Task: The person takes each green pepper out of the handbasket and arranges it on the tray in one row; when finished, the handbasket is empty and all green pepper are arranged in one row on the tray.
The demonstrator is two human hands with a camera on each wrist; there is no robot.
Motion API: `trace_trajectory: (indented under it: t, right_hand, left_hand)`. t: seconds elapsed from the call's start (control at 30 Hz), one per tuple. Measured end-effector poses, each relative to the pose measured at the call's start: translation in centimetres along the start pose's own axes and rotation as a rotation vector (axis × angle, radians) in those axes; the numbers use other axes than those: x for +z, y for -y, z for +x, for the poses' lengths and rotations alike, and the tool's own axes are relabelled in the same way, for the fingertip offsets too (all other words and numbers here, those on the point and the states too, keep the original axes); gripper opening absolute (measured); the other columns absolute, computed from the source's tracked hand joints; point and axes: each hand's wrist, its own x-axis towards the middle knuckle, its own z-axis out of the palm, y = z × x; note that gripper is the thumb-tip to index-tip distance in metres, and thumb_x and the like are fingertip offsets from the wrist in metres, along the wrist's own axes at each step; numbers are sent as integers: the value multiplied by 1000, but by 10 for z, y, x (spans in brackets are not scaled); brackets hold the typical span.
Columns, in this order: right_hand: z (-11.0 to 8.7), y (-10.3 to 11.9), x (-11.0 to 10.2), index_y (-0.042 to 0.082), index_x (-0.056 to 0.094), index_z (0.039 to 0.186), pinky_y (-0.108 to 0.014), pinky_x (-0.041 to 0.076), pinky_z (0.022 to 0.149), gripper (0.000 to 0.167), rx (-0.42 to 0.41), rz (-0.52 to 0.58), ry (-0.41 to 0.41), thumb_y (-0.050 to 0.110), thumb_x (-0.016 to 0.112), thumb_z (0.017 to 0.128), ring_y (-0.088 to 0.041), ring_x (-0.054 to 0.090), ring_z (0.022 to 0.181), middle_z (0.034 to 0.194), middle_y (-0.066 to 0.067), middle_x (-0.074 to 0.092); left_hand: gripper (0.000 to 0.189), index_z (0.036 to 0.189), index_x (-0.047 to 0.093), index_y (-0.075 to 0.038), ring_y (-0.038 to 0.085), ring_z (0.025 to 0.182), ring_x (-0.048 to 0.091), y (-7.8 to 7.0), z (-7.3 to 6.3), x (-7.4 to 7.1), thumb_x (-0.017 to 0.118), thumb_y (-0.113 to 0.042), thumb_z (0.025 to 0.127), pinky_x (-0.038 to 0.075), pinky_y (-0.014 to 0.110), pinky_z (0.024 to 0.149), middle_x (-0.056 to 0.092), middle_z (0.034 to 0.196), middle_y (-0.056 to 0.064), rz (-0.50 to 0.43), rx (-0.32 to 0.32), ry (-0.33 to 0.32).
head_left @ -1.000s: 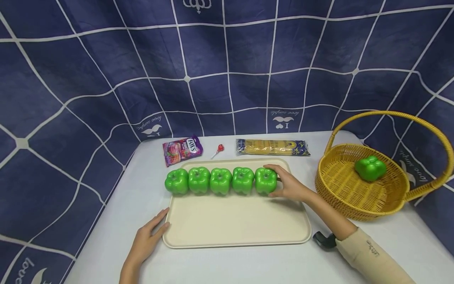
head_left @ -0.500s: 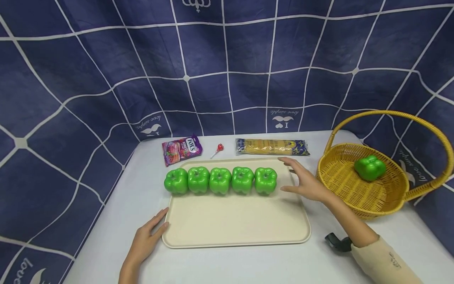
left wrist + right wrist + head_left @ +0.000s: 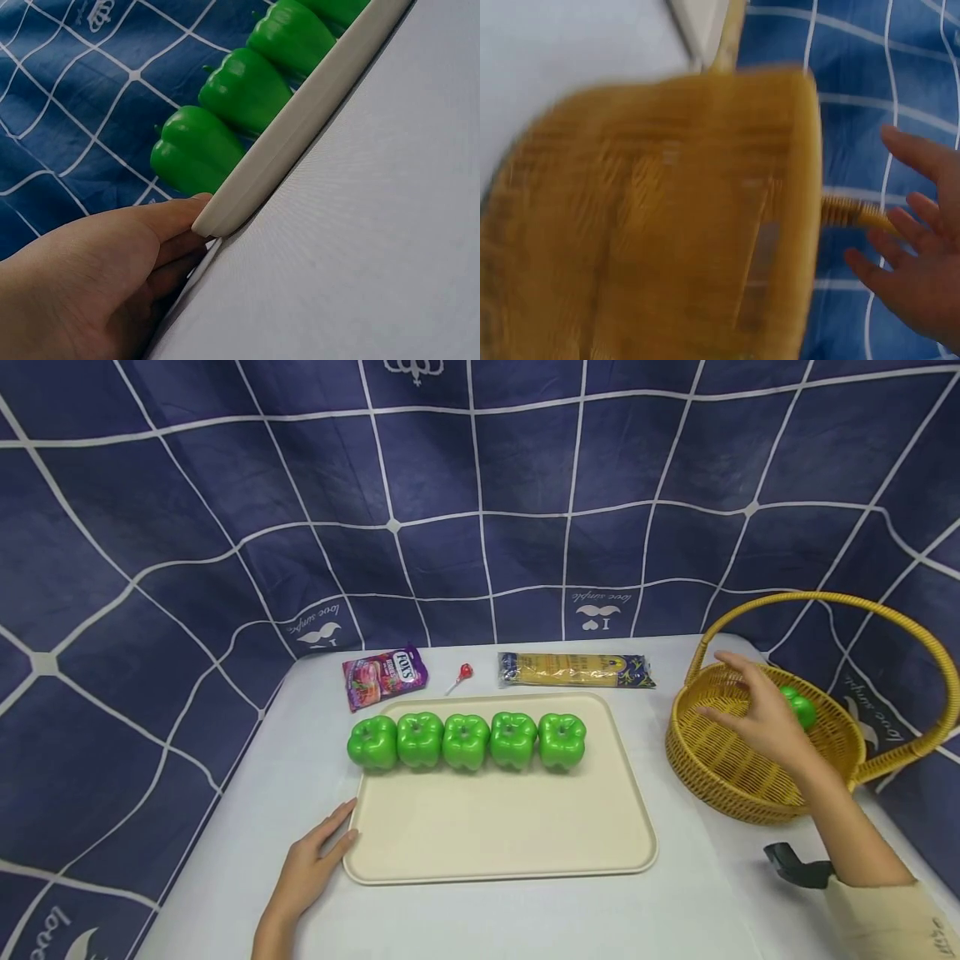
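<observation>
Several green bell peppers (image 3: 466,742) stand in a row along the far side of a cream tray (image 3: 498,835). My left hand (image 3: 309,864) rests at the tray's left edge; in the left wrist view its fingers (image 3: 176,217) touch the rim at the corner. Over the yellow wicker basket (image 3: 693,777), my right hand (image 3: 768,718) is held with fingers spread and nothing in it. Inside the basket lies another green bell pepper (image 3: 801,706), partly hidden behind that hand. The right wrist view is blurred and shows the basket's side (image 3: 652,225) beside the open fingers.
Behind the tray lie a candy bag (image 3: 385,677), a red lollipop (image 3: 465,672) and a pack of spaghetti (image 3: 576,670). The basket's tall handle (image 3: 825,600) arches over it. A dark blue checked cloth (image 3: 525,468) hangs around the white table.
My right hand has let go of the rightmost bell pepper in the row and moved right, over the basket. The left hand has stayed at the tray's edge.
</observation>
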Motion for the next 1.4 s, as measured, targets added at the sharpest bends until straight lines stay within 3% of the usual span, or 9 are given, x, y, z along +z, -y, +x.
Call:
trace_trajectory:
  t: [0.1,0.27,0.47,0.73,1.03,1.4]
  right_hand:
    - [-3,-15,-15,7,25,145,-67,30,92,82,54,-56,-34,11,74,79,-50,32,120,144,-25,26]
    - [-7,-41,-27,3,25,144,-67,16,102,79,147,-127,-105,12,72,81,-49,19,130,147,-26,19]
    - [-12,-64,-27,-2,23,142,-68,23,97,79,248,-180,-124,16,71,82,-53,22,125,145,-31,17]
    - [-20,-84,-26,-10,13,141,-70,29,85,85,349,-211,-54,24,68,85,-57,26,111,134,-41,17]
    - [-23,-92,-27,-11,15,140,-68,31,79,83,355,-218,1,27,65,86,-58,29,105,125,-44,23]
    - [-25,-92,-20,-9,22,138,-65,35,74,78,373,-230,-6,32,65,87,-55,34,100,121,-41,29]
  left_hand:
    - [49,135,48,-19,41,128,34,0,0,0,56,-39,91,26,59,104,42,139,16,-4,10,-5]
    - [49,135,48,-19,42,128,34,-1,0,-1,56,-39,91,26,59,103,42,139,17,-3,14,-4]
    - [49,135,49,-18,42,127,34,0,0,1,56,-38,91,26,58,104,42,139,17,-3,14,-2]
    - [49,135,49,-18,43,127,34,0,-1,2,56,-39,91,26,59,104,42,139,17,-3,16,2]
    - [49,136,48,-17,40,127,35,-2,0,2,54,-39,92,27,58,103,42,139,16,33,17,0]
    - [49,135,48,-17,39,127,36,1,0,0,55,-39,92,28,57,103,43,139,15,41,21,-8]
